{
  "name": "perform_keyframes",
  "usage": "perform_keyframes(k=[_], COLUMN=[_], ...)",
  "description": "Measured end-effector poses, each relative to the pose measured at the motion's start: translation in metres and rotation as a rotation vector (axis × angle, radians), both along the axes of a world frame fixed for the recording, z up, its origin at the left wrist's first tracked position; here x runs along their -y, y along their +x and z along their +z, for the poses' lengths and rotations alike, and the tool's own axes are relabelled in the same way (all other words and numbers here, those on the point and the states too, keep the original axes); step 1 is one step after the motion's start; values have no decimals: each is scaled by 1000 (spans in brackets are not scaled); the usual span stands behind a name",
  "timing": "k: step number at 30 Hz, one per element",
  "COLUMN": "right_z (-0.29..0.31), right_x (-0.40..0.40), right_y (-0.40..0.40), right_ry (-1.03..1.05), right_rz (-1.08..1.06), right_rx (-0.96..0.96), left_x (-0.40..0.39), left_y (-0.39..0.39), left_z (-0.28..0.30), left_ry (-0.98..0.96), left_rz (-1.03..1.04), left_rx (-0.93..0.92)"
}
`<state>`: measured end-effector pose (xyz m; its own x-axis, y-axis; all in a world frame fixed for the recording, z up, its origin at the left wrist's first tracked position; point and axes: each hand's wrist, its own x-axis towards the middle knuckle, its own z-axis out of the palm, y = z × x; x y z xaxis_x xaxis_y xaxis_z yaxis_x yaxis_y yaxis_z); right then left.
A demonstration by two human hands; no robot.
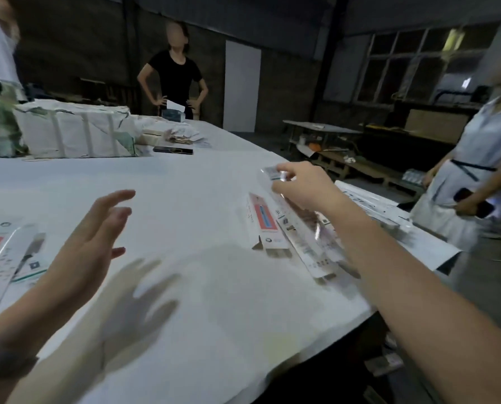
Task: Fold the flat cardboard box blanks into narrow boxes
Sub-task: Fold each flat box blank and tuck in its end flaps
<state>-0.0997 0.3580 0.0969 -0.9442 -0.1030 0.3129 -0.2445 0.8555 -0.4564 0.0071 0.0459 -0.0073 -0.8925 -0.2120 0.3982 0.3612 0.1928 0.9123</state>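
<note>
My right hand (299, 185) reaches out over the pile of box blanks (304, 240) on the right side of the white counter (185, 182); fingers curled, pinching the far end of one blank (272, 173), lifted a bit off the pile. Blurry there, so I can't tell how many sheets it has. My left hand (97, 225) hangs above the counter mid-left, fingers spread and loose, holding nothing, apart from everything. One blank with a red panel (262, 220) lies at the left edge of the pile, a flap sticking up at its near end. More printed pieces (7, 258) sit at the far left edge, near my left forearm; whether folded or flat, can't tell. Step looks like pick-up: fetching a fresh blank, no folding begun. Next move, I judge: pull that single blank clear to the bare middle of the counter, bring the left hand in to catch the other end, then crease along the long scores. Wrapped bundle (71, 132) and a dark phone (173, 150) sit at the far side; people stand round.
</note>
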Motion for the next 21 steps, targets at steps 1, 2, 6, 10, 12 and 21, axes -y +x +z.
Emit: perform_keyframes(k=[1, 2, 6, 10, 12, 21], right_z=[-5, -11, -39, -39, -35, -35], right_x=[-18, -33, -65, -58, -39, 129], right_y=[-12, -22, -44, -54, -52, 32], right_ry=[21, 38, 83, 353, 365, -199], right_rz=[-60, -97, -113, -156, -166, 513], right_rx=[33, 72, 147, 69, 10, 9], left_x=[2, 4, 1, 1, 1, 38], left_y=[0, 1, 11, 14, 14, 14], left_z=[-2, -3, -2, 0, 2, 0], left_ry=[-28, -67, -266, -494, -553, -1063], left_rz=[20, 44, 113, 220, 273, 601], left_rx=[14, 32, 97, 90, 123, 667])
